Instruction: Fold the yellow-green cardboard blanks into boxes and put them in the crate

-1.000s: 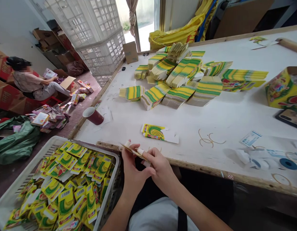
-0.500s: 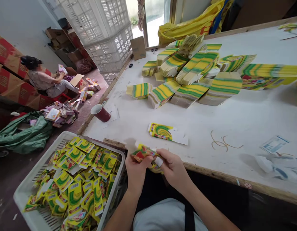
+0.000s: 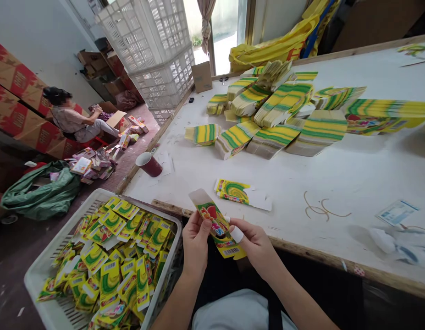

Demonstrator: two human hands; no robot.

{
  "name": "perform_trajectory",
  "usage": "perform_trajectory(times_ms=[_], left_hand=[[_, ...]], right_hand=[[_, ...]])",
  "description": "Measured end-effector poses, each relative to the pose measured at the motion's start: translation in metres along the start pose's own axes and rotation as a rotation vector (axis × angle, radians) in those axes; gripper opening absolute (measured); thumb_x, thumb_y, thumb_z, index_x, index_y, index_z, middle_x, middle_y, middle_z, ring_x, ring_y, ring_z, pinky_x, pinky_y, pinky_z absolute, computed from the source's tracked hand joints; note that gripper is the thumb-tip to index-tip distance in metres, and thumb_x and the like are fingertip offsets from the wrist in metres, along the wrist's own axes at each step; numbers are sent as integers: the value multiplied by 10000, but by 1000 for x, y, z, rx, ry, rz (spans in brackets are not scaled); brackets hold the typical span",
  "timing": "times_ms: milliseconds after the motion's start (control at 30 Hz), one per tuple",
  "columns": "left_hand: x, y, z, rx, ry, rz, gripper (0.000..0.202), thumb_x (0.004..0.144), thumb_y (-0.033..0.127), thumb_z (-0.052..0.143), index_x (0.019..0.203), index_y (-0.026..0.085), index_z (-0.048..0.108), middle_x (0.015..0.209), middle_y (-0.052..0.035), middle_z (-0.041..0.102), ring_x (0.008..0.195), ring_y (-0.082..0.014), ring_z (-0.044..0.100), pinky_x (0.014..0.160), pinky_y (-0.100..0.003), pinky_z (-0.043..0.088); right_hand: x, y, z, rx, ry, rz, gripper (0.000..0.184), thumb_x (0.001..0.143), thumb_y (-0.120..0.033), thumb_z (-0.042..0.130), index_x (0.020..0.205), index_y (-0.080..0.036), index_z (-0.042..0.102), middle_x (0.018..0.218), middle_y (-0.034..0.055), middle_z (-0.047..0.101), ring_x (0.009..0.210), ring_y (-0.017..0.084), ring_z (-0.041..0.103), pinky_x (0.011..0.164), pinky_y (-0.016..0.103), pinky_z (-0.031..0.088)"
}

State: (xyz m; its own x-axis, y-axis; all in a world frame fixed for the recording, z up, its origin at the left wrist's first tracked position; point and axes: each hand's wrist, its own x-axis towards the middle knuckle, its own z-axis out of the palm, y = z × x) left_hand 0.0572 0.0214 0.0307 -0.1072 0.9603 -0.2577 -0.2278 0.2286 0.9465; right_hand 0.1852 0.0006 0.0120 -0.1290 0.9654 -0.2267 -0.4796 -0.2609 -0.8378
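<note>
A small yellow-green printed carton (image 3: 217, 223) is pinched between both my hands just in front of the table's near edge. My left hand (image 3: 195, 242) grips its left side with the thumb on its printed face. My right hand (image 3: 254, 243), with white tape on the thumb, holds its lower right part. The carton's white flap points up and away from me. One flat carton blank (image 3: 237, 191) lies on the white table (image 3: 336, 174) just beyond my hands.
A white plastic crate (image 3: 40, 279) at my lower left holds several folded cartons. Stacks of flat blanks (image 3: 274, 114) cover the table's far middle. A dark red cup (image 3: 149, 164) stands at its left edge. Another person (image 3: 74, 120) sits on the floor at left among boxes.
The carton in my hands has turned from edge-on to face-up, and its white flap now stands out at the top. My view has shifted slightly left.
</note>
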Motion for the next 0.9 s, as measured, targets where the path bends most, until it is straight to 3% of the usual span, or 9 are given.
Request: perform_trajectory(times_ms=[233,367,533,633,800,900], left_hand=[[-2,-4,3,71,-10,10,295,792,432,729,939,175,736,921,-56,752,872,-207,697,837,-315,545],[0,-5,7,7,-1,-55,363,732,485,765,904,165,750,880,-65,757,845,-223,703,830,-346,555],[6,-3,5,-41,63,-74,393,612,501,838,802,166,764,762,-55,752,743,-224,709,747,-345,579],[3,-3,2,-18,24,-71,354,634,451,841,849,181,764,810,-50,761,762,-202,709,758,-320,576],[-2,-7,-6,1,-62,-158,338,624,401,853,865,184,757,874,-67,766,748,-198,702,690,-302,574],[5,-1,-25,67,-149,-139,358,622,395,861,895,190,755,909,-78,760,826,-213,700,755,-317,562]], right_hand=[[4,5,2,150,127,67,394,678,-526,768,884,-191,752,833,55,743,698,182,672,678,304,573],[6,8,0,151,207,61,393,643,-515,795,853,-185,754,807,65,743,702,196,676,642,302,573],[7,5,-2,68,176,13,364,599,-497,818,774,-184,749,753,53,738,642,191,660,646,332,589],[9,2,-3,29,207,-25,342,611,-493,806,753,-188,742,720,40,728,615,177,646,610,308,581],[10,4,-7,-83,196,-157,213,704,-396,752,790,-201,739,715,19,714,613,166,638,581,281,567],[7,4,-16,-321,199,-380,95,789,-274,658,793,-213,732,693,17,690,621,155,632,558,255,538]])
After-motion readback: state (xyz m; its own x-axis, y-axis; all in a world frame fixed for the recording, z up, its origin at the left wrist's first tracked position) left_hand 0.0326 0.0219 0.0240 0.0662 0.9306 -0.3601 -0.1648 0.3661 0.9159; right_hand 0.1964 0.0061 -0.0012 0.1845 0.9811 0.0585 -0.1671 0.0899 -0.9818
